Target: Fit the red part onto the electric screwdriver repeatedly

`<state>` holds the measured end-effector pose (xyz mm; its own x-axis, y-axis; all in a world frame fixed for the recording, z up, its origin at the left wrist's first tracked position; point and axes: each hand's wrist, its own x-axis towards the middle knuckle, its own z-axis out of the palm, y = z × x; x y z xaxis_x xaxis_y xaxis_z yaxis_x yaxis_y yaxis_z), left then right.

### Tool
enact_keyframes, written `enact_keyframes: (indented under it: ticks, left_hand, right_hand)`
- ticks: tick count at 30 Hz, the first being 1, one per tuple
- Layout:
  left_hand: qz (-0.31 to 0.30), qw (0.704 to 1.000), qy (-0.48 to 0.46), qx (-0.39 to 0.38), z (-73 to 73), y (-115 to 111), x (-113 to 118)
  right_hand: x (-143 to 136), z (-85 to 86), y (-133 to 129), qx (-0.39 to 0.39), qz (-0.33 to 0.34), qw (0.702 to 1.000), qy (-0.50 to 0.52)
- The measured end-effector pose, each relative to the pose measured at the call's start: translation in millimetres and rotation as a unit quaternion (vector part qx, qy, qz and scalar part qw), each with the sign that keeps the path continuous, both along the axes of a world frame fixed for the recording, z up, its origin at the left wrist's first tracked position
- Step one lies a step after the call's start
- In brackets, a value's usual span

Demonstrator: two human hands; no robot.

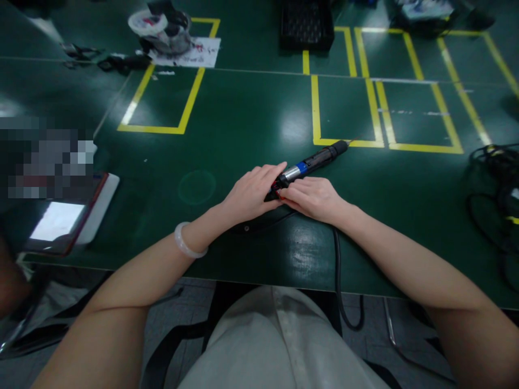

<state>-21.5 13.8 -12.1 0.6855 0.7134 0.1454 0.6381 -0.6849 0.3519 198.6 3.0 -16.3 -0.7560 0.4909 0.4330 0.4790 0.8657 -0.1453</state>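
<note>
An electric screwdriver (pixel 314 162), black with a silver section and a blue band, lies slantwise over the green table, its thin bit pointing to the far right. My left hand (pixel 256 193) is closed around its rear end, with a pale bracelet at the wrist. Close against the same end, my right hand (pixel 314 197) has its fingers pinched together. Small red and black parts show between the two hands, but the fingers cover most of them. A black cable (pixel 337 259) runs under my right wrist and hangs over the table's front edge.
Yellow tape outlines (pixel 152 129) mark the green table (pixel 243 108). A black tray (pixel 307 27) and rolls of tape (pixel 164 29) stand at the back. On the left lies a tablet-like device (pixel 60 221); coiled black cables (pixel 497 162) are on the right.
</note>
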Motion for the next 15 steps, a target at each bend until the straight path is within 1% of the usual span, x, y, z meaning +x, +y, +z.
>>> enact_keyframes:
  ticks: [4, 8, 12, 15]
  left_hand:
    - [0.000, 1.000, 0.003, 0.000, -0.2, 0.3, 0.8]
    - [0.003, 1.000, 0.002, 0.002, -1.0, 0.2, 1.6]
    - [0.006, 1.000, 0.004, 0.009, -0.3, -1.1, 3.1]
    - [0.002, 1.000, 0.009, 0.007, 1.3, -2.3, 4.4]
  right_hand:
    - [1.5, 0.2, -0.1, -0.009, 0.014, 1.000, 0.006]
    - [2.8, 1.6, -1.3, -0.025, 0.014, 0.999, 0.024]
    - [3.6, 1.9, -2.2, -0.052, 0.025, 0.997, 0.050]
    - [5.6, 0.9, -1.0, -0.083, 0.020, 0.993, 0.079]
